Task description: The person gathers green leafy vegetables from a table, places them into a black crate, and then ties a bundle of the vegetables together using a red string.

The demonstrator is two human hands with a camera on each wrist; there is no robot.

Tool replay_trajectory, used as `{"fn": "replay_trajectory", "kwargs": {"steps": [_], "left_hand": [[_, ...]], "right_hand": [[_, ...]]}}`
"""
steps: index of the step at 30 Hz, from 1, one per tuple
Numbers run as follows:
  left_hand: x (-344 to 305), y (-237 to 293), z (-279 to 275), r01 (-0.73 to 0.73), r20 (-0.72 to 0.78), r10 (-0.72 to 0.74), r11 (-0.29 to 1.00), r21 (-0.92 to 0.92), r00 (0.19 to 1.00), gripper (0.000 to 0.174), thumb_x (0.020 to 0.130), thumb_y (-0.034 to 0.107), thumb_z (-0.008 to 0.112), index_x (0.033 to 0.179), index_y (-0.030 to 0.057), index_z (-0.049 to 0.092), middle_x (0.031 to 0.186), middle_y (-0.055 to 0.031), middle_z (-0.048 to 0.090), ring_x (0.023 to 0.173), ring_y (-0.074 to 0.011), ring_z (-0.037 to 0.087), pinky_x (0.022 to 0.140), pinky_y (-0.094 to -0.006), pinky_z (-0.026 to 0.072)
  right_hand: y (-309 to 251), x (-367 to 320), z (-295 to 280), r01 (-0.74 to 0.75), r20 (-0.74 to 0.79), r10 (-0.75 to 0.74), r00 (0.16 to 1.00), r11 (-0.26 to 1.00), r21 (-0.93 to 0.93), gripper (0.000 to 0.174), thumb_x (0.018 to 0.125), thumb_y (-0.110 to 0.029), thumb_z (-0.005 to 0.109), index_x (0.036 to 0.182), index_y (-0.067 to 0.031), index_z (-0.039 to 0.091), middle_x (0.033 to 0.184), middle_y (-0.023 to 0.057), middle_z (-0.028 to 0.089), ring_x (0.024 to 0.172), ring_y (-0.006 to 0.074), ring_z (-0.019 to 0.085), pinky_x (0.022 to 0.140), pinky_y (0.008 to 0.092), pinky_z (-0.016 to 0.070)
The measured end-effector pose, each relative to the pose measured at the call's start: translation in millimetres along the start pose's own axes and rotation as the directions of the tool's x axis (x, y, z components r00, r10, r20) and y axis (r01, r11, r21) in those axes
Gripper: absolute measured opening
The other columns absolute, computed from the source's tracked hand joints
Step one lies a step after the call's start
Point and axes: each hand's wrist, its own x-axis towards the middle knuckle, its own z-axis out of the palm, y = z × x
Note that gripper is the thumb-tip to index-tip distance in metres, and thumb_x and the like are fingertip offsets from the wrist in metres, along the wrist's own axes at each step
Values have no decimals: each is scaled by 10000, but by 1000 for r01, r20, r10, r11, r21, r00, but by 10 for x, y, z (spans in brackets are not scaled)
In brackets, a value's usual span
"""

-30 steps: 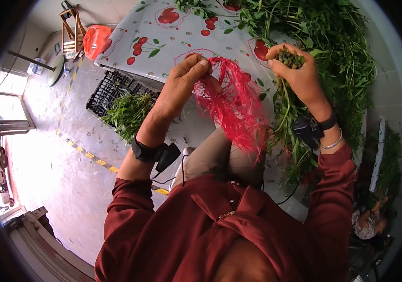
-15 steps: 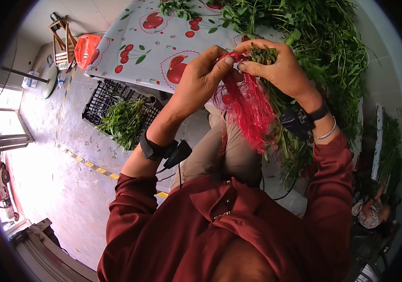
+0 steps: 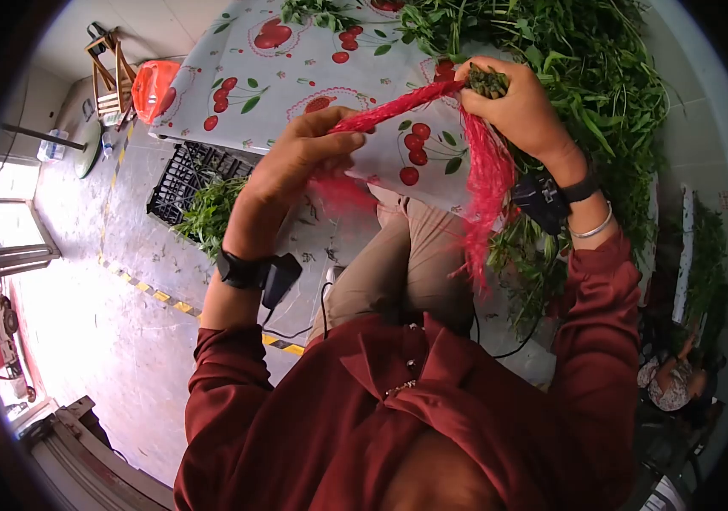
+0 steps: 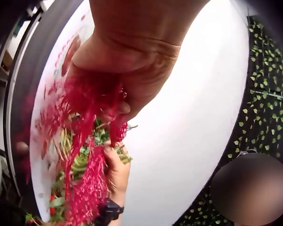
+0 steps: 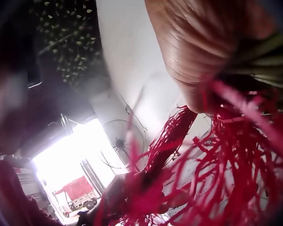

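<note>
In the head view a length of red shredded twine (image 3: 402,106) stretches between the two hands. My left hand (image 3: 296,157) grips its left end, with loose strands hanging below. My right hand (image 3: 521,111) holds a bunch of green stems, cut ends (image 3: 487,83) showing above the fist, and pinches the twine against it. More red strands (image 3: 487,179) hang from the right hand. The left wrist view shows the left hand (image 4: 127,61) over tangled red strands (image 4: 89,188); the right wrist view shows the right hand (image 5: 203,52) close to them.
A patterned tablecloth (image 3: 296,68) covers the table, and leafy greens (image 3: 594,111) are heaped on its right side. A black crate (image 3: 172,192) with greens stands on the floor at left, below an orange-red bag (image 3: 155,89). A person (image 3: 670,383) is at lower right.
The hands came together at the stems, then the left hand moved away to the left, drawing the twine out into a straight length. The right hand still holds the bunch.
</note>
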Motion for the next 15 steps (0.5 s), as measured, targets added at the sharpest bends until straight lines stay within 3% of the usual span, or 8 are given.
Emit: {"fn": "replay_trajectory", "kwargs": {"steps": [2, 3, 4, 6, 7, 12, 15], "left_hand": [[-102, 57, -105, 93, -115, -79, 988, 127, 990, 383, 820, 102, 607, 1167, -31, 512, 687, 47, 464, 532, -48, 382, 567, -206, 372], [-149, 83, -214, 130, -83, -118, 979, 158, 990, 523, 794, 149, 666, 1241, -34, 466, 789, -3, 557, 633, -67, 489, 637, -206, 425], [-189, 75, -266, 128, -83, -116, 979, 157, 990, 523, 794, 149, 666, 1241, -34, 466, 789, -3, 557, 633, -67, 489, 637, -206, 425], [-277, 70, -321, 46, -4, -47, 959, 279, 999, 550, 782, 264, 698, 1207, -30, 510, 965, -68, 619, 816, -129, 561, 789, -254, 440], [-270, 70, -386, -61, 79, 32, 916, 397, 996, 625, 793, 369, 675, 1241, -25, 489, 1085, -124, 611, 980, -185, 567, 898, -302, 422], [-85, 286, -275, -178, 67, 166, 884, 432, 984, 603, 856, 475, 539, 1201, -19, 524, 1060, -115, 623, 957, -179, 594, 889, -313, 440], [147, 282, 44, -137, -7, 155, 895, 423, 988, 508, 897, 452, 482, 1094, -3, 597, 987, -101, 641, 933, -166, 602, 820, -271, 453]], "right_hand": [[-16, 3, -15, -56, 3, 56, 998, 997, 54, 142, 742, -75, 606, 858, 6, 591, 625, -14, 504, 610, 35, 447, 585, 215, 413], [4, 8, -18, -55, 4, 55, 998, 997, 53, 142, 742, -75, 606, 858, 6, 591, 625, -14, 504, 610, 35, 447, 585, 215, 413], [36, 13, -19, -40, 3, 40, 999, 998, 41, 140, 742, -72, 602, 858, 6, 591, 632, -8, 509, 613, 38, 448, 588, 216, 414], [27, 17, -23, -24, 2, 24, 1000, 999, 30, 137, 742, -69, 598, 857, 6, 590, 639, -2, 515, 617, 40, 449, 591, 216, 415], [-16, 16, -27, -31, 31, 31, 999, 1000, -3, 137, 742, -63, 593, 859, 8, 589, 647, 5, 522, 620, 46, 451, 596, 217, 416], [-38, 30, 40, 19, 70, -15, 997, 998, -60, 138, 743, -46, 581, 867, 14, 588, 670, 23, 540, 628, 66, 467, 614, 230, 426], [-82, 19, 68, -97, 120, 99, 988, 995, -20, 143, 739, -42, 591, 872, 11, 592, 678, 36, 545, 636, 74, 477, 621, 247, 432]]}}
